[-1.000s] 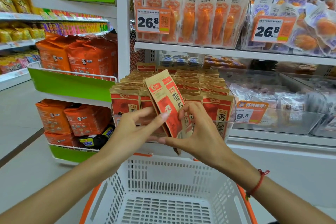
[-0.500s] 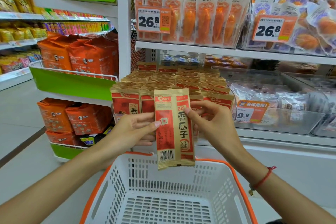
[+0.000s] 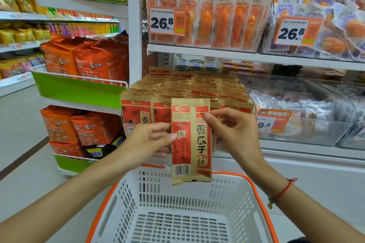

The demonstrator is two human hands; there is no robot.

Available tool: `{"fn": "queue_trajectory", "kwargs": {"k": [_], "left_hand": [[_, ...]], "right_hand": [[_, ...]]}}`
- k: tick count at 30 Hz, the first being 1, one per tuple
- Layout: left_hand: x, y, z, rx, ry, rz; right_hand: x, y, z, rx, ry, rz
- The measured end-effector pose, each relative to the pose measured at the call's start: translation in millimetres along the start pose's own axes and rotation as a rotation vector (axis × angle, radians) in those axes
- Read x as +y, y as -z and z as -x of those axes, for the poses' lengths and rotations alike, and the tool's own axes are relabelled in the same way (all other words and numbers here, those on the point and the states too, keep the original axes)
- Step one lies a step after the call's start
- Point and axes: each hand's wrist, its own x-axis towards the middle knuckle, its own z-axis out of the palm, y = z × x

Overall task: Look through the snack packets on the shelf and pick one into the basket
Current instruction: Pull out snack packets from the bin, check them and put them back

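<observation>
Held packet (image 3: 191,140) hides both hands' inner fingers behind it.

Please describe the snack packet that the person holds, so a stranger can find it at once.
Start at the white basket with its orange rim. Directly above its far edge, the left hand and right hand pinch one red and tan packet. Unlike the same packets in the shelf rows, it hangs free, its barcode facing the camera.

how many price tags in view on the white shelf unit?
3. One 26.8 tag upper shelf left, another 26.8 tag upper right, a 9.8 tag on the clear bin right of the hands. More may be hidden behind the held packet.
</observation>
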Motion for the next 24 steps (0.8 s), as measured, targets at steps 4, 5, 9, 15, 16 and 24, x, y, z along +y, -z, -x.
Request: {"fn": "queue_trajectory", "kwargs": {"k": [4, 5, 9, 15, 16, 24], "left_hand": [[0.1, -1.3, 0.7, 0.041, 0.010, 0.026], [0.9, -0.7, 0.7, 0.064, 0.005, 0.046], [7.1, 5.5, -1.6, 0.221, -0.045, 0.172], [9.1, 8.9, -1.6, 0.281, -0.069, 0.227], [8.9, 8.1, -1.4, 0.279, -0.065, 0.232], [9.1, 2.0, 1.8, 0.324, -0.017, 0.240]], "right_hand": [[-2.4, -1.5, 0.7, -0.024, 0.000, -0.011], [-2.2, -1.9, 0.7, -0.045, -0.003, -0.012], [-1.1, -3.9, 1.9, -0.153, -0.007, 0.006], [-0.1, -6.4, 3.1, -0.203, 0.003, 0.003], [-1.0, -6.4, 3.6, -0.195, -0.002, -0.007], [-6.2, -11.0, 11.9, -0.124, 0.087, 0.123]]}}
